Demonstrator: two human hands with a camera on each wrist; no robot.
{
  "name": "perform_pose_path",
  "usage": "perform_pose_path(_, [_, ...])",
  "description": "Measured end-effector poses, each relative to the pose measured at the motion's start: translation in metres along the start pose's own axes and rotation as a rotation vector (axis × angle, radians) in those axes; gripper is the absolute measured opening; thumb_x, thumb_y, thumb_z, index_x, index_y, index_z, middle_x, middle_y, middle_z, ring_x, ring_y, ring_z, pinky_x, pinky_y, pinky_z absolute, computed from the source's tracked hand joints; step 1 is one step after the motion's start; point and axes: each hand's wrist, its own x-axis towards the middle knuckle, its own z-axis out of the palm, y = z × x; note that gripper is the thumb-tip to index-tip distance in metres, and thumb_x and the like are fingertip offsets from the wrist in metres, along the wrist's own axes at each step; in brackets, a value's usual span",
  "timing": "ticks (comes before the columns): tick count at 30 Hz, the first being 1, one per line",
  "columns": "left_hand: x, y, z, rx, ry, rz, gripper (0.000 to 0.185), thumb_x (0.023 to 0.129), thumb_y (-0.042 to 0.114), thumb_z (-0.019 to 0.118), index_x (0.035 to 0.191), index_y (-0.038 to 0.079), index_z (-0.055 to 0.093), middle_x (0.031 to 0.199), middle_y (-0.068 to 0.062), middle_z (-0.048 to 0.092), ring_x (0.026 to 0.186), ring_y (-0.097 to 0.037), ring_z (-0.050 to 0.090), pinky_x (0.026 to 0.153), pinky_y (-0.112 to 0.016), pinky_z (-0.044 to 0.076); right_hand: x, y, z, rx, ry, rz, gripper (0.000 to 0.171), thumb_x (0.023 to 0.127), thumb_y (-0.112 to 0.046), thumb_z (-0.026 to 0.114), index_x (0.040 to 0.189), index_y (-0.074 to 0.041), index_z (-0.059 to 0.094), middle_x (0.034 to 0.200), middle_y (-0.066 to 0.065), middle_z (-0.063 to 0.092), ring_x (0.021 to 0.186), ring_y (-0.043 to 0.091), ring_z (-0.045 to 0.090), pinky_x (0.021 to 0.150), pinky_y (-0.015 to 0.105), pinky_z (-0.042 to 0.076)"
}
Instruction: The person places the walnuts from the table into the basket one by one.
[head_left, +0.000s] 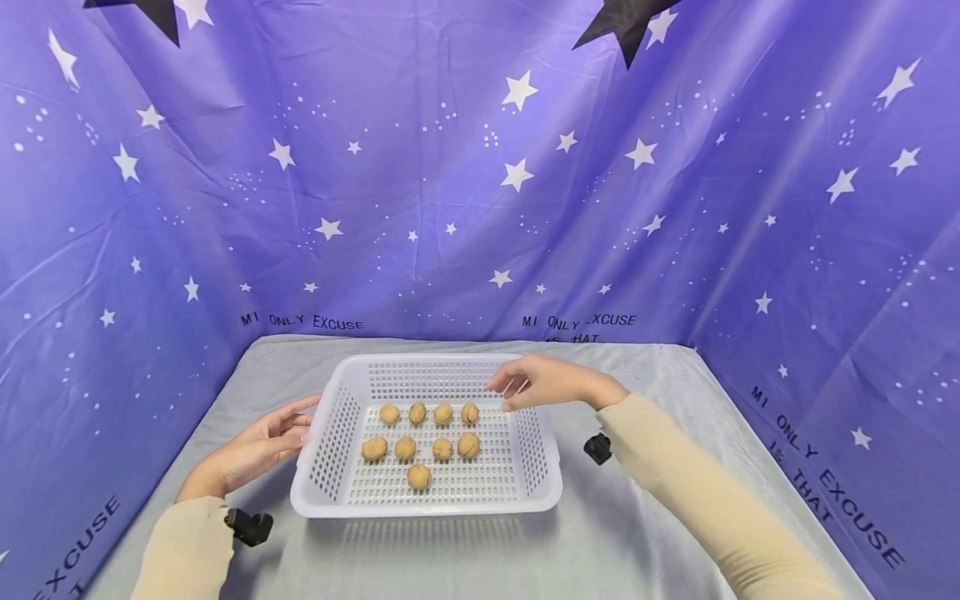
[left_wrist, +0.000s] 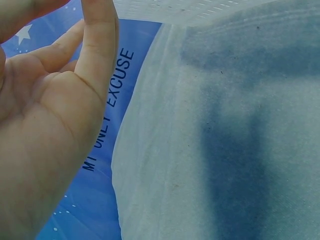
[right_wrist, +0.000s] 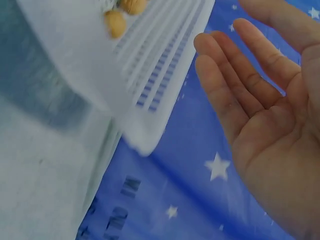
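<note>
A white perforated plastic basket (head_left: 335,433) sits on the grey-covered table and holds several walnuts (head_left: 418,476) in rows. My left hand (head_left: 279,431) lies open beside the basket's left wall, fingers relaxed and just at the rim; in the left wrist view the left hand (left_wrist: 60,100) shows its palm with nothing in it. My right hand (head_left: 525,383) hovers open over the basket's far right corner, empty. In the right wrist view the right hand (right_wrist: 260,110) shows an empty palm with straight fingers next to the basket (right_wrist: 165,65) and walnuts (right_wrist: 115,22).
Grey cloth (head_left: 615,533) covers the table. Purple star-printed fabric (head_left: 480,183) walls it in at the back and both sides. Small black wrist cameras (head_left: 250,527) sit under each forearm.
</note>
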Motion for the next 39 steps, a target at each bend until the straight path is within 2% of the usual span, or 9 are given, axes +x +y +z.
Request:
perform_pose_path(4, [-0.002, 0.002, -0.001, 0.007, 0.000, 0.002, 0.064, 0.104, -0.002, 0.046, 0.157, -0.003, 0.011, 0.142, -0.024, 0.044, 0.121, -0.021, 0.056, 0.100, -0.032, 0.048, -0.019, 0.014, -0.005, 0.024, 0.053, 0.021, 0.037, 0.091, -0.022, 0.076, 0.124, -0.008, 0.068, 0.119, 0.001, 0.068, 0.105, 0.016, 0.066, 0.093, 0.032, 0.052])
perform_pose_path(11, [-0.003, 0.003, -0.001, 0.045, 0.008, -0.006, 0.063, 0.104, 0.000, 0.047, 0.157, -0.004, 0.013, 0.140, -0.028, 0.044, 0.119, -0.021, 0.057, 0.099, -0.030, 0.048, -0.050, 0.040, -0.006, 0.052, 0.167, 0.024, 0.036, 0.093, -0.018, 0.073, 0.122, 0.000, 0.067, 0.118, 0.016, 0.068, 0.102, 0.021, 0.067, 0.093, 0.037, 0.054])
perform_pose_path(15, [-0.004, 0.002, 0.000, 0.039, -0.004, -0.007, 0.064, 0.104, 0.000, 0.047, 0.157, -0.004, 0.012, 0.139, -0.026, 0.047, 0.120, -0.022, 0.058, 0.099, -0.030, 0.048, -0.067, 0.052, -0.006, 0.049, 0.224, 0.042, 0.033, 0.093, -0.019, 0.073, 0.121, -0.002, 0.068, 0.116, 0.013, 0.069, 0.102, 0.023, 0.067, 0.092, 0.038, 0.054])
perform_pose_path(21, [-0.002, 0.001, -0.001, 0.016, -0.025, 0.011, 0.064, 0.103, -0.003, 0.046, 0.156, -0.006, 0.011, 0.135, -0.025, 0.050, 0.119, -0.022, 0.059, 0.099, -0.032, 0.049, -0.088, 0.066, -0.002, 0.031, 0.266, 0.062, 0.032, 0.093, -0.021, 0.073, 0.120, -0.003, 0.069, 0.114, 0.009, 0.070, 0.100, 0.023, 0.068, 0.089, 0.034, 0.055])
perform_pose_path(27, [-0.002, 0.000, -0.003, 0.057, 0.008, -0.022, 0.065, 0.103, 0.000, 0.050, 0.157, -0.003, 0.015, 0.133, -0.019, 0.052, 0.117, -0.020, 0.060, 0.096, -0.036, 0.051, -0.100, 0.077, 0.003, 0.026, 0.310, 0.096, 0.031, 0.092, -0.020, 0.074, 0.120, -0.007, 0.069, 0.108, 0.001, 0.071, 0.095, 0.017, 0.067, 0.085, 0.030, 0.056])
perform_pose_path(32, [-0.004, -0.001, -0.002, 0.120, 0.040, -0.058, 0.065, 0.104, 0.006, 0.052, 0.158, 0.000, 0.017, 0.136, -0.019, 0.050, 0.116, -0.019, 0.062, 0.095, -0.039, 0.052, -0.103, 0.084, 0.012, -0.002, 0.363, 0.086, 0.031, 0.092, -0.018, 0.075, 0.120, -0.005, 0.069, 0.105, 0.000, 0.071, 0.093, 0.016, 0.066, 0.083, 0.030, 0.056])
perform_pose_path(39, [-0.005, 0.001, -0.002, 0.217, 0.099, -0.076, 0.062, 0.103, 0.010, 0.054, 0.157, 0.002, 0.025, 0.136, -0.023, 0.050, 0.113, -0.017, 0.062, 0.093, -0.038, 0.052, -0.106, 0.092, 0.026, -0.067, 0.431, 0.123, 0.035, 0.093, -0.022, 0.074, 0.123, -0.006, 0.068, 0.111, 0.005, 0.070, 0.098, 0.023, 0.067, 0.088, 0.045, 0.055])
